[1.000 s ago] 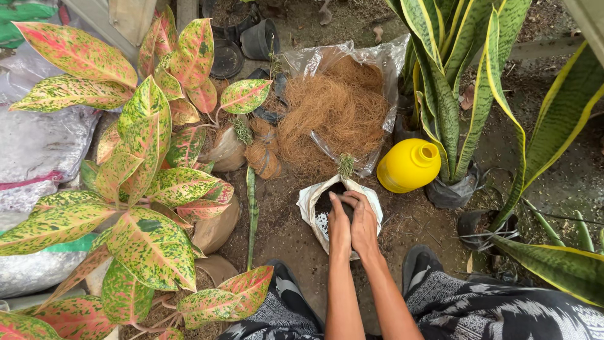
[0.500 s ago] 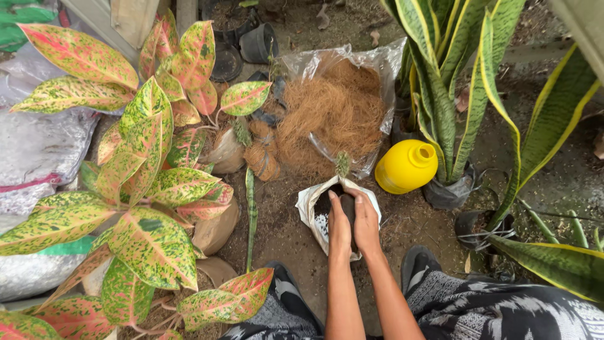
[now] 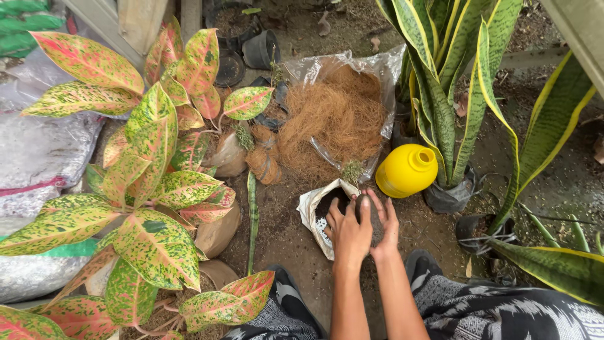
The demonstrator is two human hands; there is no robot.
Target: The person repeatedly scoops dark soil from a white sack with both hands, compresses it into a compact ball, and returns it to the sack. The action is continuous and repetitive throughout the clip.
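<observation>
1. Little has changed since the earlier frames: I see both hands still pressed together over the same bag, fingers a touch more spread.
2. Big speckled pink-green plant [image 3: 145, 189], broad glossy leaves, well left of my hands.
3. Tall striped sword-leaf plant [image 3: 453, 82] in a black bag, up and right.
4. Clear plastic sack of coconut fibre [image 3: 336, 116], stringy brown, just beyond my hands.
5. Yellow plastic bottle [image 3: 408, 170], rounded and smooth, just right of my fingertips.
6. White grow bag [image 3: 313, 211], crumpled rim, dark soil, under my hands.
7. Left hand [image 3: 349, 230] flat, open, on the soil; right hand [image 3: 384, 220] cupped around it. Neither grips anything.
</observation>
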